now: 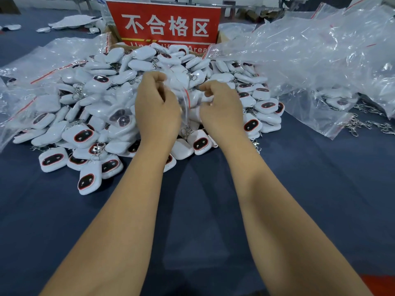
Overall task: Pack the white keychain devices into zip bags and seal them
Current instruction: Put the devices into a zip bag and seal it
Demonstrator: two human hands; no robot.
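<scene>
We see left hand [157, 103] and right hand [220, 105], fingers curled, pinching clear zip bag with red seal strip [185, 99] between them, above heap of white rounded keychain devices with dark oval faces [89, 133] on dark blue desk [192, 210]. Bag's long axis runs near-vertical, white device inside, metal clasp hanging below. Loose clear bags [310, 56] lie right.
</scene>
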